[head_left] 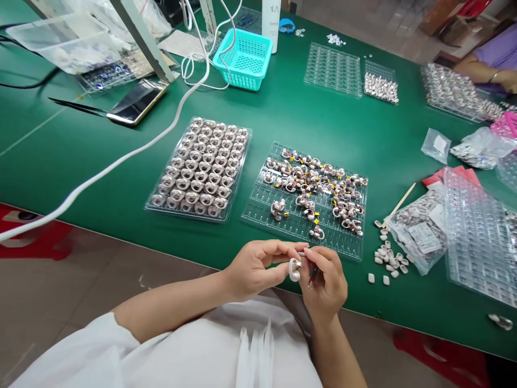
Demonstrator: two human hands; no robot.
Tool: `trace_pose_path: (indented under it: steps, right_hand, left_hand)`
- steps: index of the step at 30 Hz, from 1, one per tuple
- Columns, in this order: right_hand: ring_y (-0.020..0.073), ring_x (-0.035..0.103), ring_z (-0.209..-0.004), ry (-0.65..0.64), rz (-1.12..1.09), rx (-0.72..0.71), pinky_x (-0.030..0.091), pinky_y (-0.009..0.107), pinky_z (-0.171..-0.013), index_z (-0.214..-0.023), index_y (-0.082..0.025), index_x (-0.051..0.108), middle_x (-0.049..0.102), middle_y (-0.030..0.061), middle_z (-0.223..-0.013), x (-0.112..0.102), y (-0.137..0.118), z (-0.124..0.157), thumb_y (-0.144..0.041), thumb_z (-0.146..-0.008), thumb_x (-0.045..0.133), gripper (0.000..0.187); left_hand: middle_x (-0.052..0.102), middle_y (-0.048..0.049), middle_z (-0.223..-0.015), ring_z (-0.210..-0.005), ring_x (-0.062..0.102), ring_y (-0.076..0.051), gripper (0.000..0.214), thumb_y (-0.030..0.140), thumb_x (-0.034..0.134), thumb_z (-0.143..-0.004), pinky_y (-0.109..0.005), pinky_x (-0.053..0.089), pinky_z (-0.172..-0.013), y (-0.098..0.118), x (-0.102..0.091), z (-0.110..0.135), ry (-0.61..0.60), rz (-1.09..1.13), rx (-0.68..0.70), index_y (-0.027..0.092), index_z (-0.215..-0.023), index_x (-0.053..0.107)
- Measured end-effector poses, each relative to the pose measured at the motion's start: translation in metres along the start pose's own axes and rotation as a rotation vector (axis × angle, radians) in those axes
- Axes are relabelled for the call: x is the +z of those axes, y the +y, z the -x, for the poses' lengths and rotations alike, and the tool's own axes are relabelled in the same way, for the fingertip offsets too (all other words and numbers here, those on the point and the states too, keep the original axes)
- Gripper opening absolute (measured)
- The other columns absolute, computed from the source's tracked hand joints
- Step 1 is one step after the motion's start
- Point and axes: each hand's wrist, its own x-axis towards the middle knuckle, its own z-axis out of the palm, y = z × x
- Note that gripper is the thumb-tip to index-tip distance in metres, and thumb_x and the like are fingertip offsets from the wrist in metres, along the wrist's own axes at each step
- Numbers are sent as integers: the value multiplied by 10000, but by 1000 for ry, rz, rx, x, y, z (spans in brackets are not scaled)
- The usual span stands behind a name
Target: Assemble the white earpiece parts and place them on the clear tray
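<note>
Both hands meet at the table's front edge. My left hand [256, 269] pinches a small whitish C-shaped part [295, 275] with a rounded end, which looks like an ear-clip earbud. My right hand [326, 280] is closed, its thumb and fingertips against a tiny pale piece at the top of this part; the fingers partly hide it. Just beyond lies a clear tray [258, 211] with many similar curved parts, some showing yellow tabs. Left of it, a second clear tray [220, 217] holds neat rows of pale, hollow shells.
Loose pale oblong caps [390, 258] lie at right beside a bag of similar pieces [418, 221], a wooden stick [399, 203] and stacked clear trays [480, 248]. A white cable [121, 160] crosses the left side. Behind are a turquoise basket [246, 81], a phone [137, 102] and another person's arm [476, 71].
</note>
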Motion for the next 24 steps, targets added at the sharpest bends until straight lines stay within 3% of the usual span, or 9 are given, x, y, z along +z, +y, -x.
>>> trace_pose_path:
  steps: [8, 15, 17, 22, 24]
  right_hand:
    - [167, 678, -832, 15, -67, 38, 586, 281, -639, -1093, -236, 622, 686, 50, -960, 8, 1, 4, -31, -829, 674, 338]
    - [153, 669, -813, -98, -50, -17, 572, 263, -635, -1124, -245, 628, 688, 48, -954, 2, -3, -3, -67, -865, 660, 316]
    - [146, 660, -800, -117, -126, 53, 547, 245, -602, -1105, -243, 641, 680, 47, -958, -2, -4, -3, -70, -864, 663, 297]
    - [133, 604, -711, -116, -430, 403, 458, 230, -515, -986, -230, 689, 650, 46, -931, -9, -3, -1, -132, -892, 641, 144]
    - [140, 598, -720, -132, -534, 454, 446, 234, -519, -966, -231, 704, 648, 45, -911, -9, -1, -3, -150, -893, 647, 123]
  left_hand:
    - [742, -153, -1207, -1092, 719, -219, 167, 271, 767, -830, -290, 556, -955, 1, 0, -3, 103, 119, -57, 140, -929, 734]
    - [798, -79, -903, -827, 731, -155, 254, 338, 827, -757, -248, 574, -812, 11, -1, -13, 171, 82, -110, 130, -867, 732]
    - [788, -62, -852, -786, 718, -143, 259, 336, 835, -743, -243, 569, -795, 11, -2, -16, 179, 82, -137, 127, -857, 734]
    - [753, -33, -766, -720, 680, -114, 238, 297, 844, -721, -215, 546, -742, 7, -4, -21, 195, 61, -165, 116, -838, 741]
    - [732, -18, -729, -681, 654, -103, 237, 289, 853, -702, -200, 529, -694, 6, -3, -22, 206, 56, -165, 118, -821, 739]
